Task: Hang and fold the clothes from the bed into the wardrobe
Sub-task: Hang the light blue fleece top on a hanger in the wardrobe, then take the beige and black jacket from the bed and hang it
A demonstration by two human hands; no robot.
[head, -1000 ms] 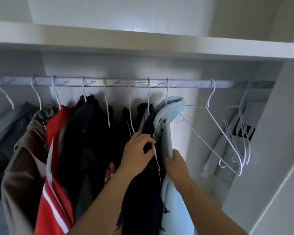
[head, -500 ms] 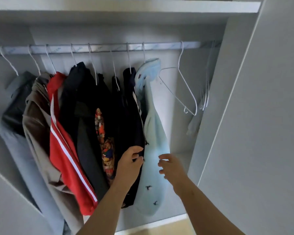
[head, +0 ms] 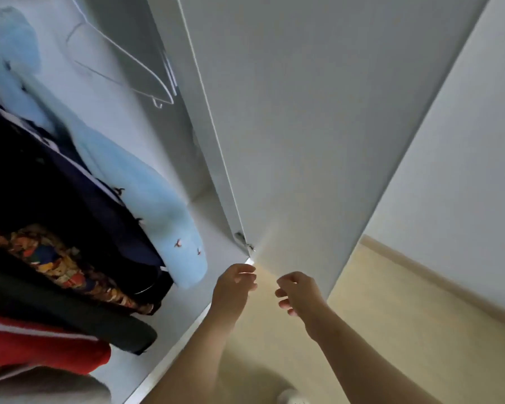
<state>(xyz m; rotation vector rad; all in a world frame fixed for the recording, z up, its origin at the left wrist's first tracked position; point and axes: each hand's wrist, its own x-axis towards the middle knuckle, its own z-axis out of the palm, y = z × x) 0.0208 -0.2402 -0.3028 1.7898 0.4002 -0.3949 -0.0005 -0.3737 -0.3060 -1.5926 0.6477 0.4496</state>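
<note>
Left hand point(head: 235, 288): toward 6 o'clock in the view, just under the bottom corner of the wardrobe door point(head: 303, 141). Its fingers are loosely curled and hold nothing.
Right hand point(head: 299, 291): at 3 o'clock of the left hand, near it but apart. The fingers are loosely bent and also hold nothing.
Light blue garment point(head: 146, 199): hangs inside the wardrobe point(head: 134, 135), running from 10 o'clock down toward the centre. It is the hung piece nearest the hands, and neither hand touches it.
Other hung clothes: a navy garment point(head: 70, 182), a patterned garment point(head: 56, 263) and a red garment point(head: 41, 345) are packed side by side from 9 to 7 o'clock.
Empty hangers point(head: 123, 65): white wire, at 11 o'clock, between the blue piece and the wardrobe's side panel.
Floor point(head: 391, 330): pale wood, from 4 to 5 o'clock.
Bed: out of view, so I cannot tell what clothes are left on it.
Progress: several pieces are already hung. With both hands free and hangers spare, this looks like the gap between one garment and the next.
Left to do: probably fetching more from the bed. No folded items show here.
</note>
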